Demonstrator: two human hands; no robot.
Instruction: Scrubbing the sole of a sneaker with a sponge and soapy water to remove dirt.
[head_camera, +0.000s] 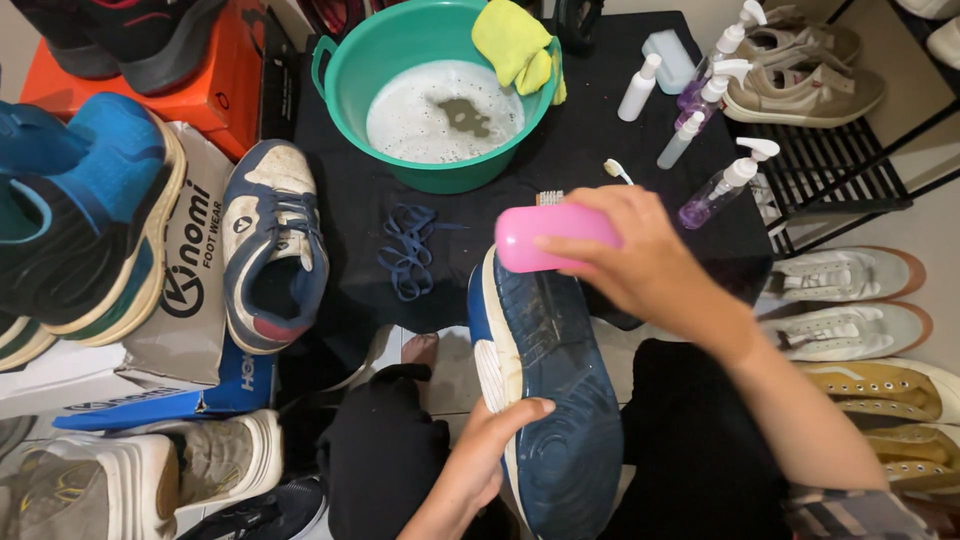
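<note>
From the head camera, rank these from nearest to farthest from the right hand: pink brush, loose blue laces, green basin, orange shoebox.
1. Pink brush: gripped in the right hand, on the shoe sole.
2. Loose blue laces: on the black cloth, left of the hand.
3. Green basin: ahead and left, holding soapy water.
4. Orange shoebox: far top-left corner.

brush (556, 234) bristles: mostly hidden by right hand (640, 262) | blue shoe (552, 385) upper: unseen, sole faces camera

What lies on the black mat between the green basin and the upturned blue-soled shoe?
Head view: a loose tangle of dark blue laces on the black mat, plus the pink brush.
</note>
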